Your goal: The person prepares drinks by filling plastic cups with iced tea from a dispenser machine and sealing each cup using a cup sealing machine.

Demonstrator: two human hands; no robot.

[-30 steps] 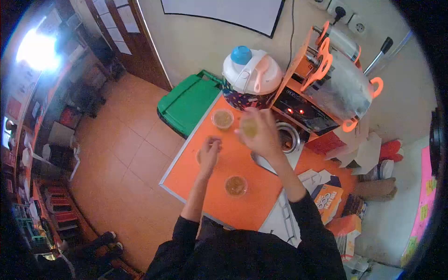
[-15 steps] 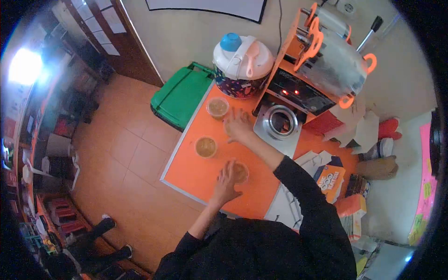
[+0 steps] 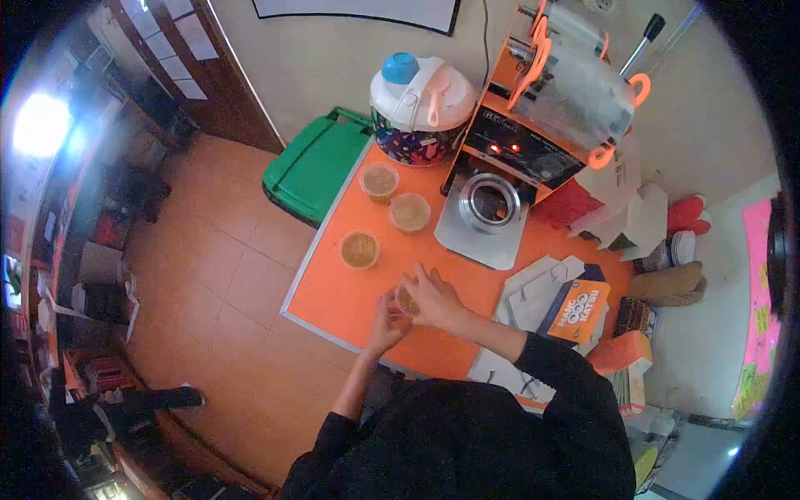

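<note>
A clear plastic cup with brownish contents sits between my hands at the near part of the orange table. My left hand curls around its left side. From the right, my right hand wraps over it, hiding much of the cup. Farther up the table stand three similar filled cups: one at the back, one by the machine and one nearer the left edge. The sealing machine has a round metal holder on its plate.
A large pot with a white lid stands at the back. Beside the table is a green bin. Flat cartons and an orange printed box lie to the right. Another person's leg shows at lower left.
My right hand has left the cup near the machine and come down to the nearest cup, joining my left hand. That cup now sits between both hands; the cup by the machine is uncovered.
</note>
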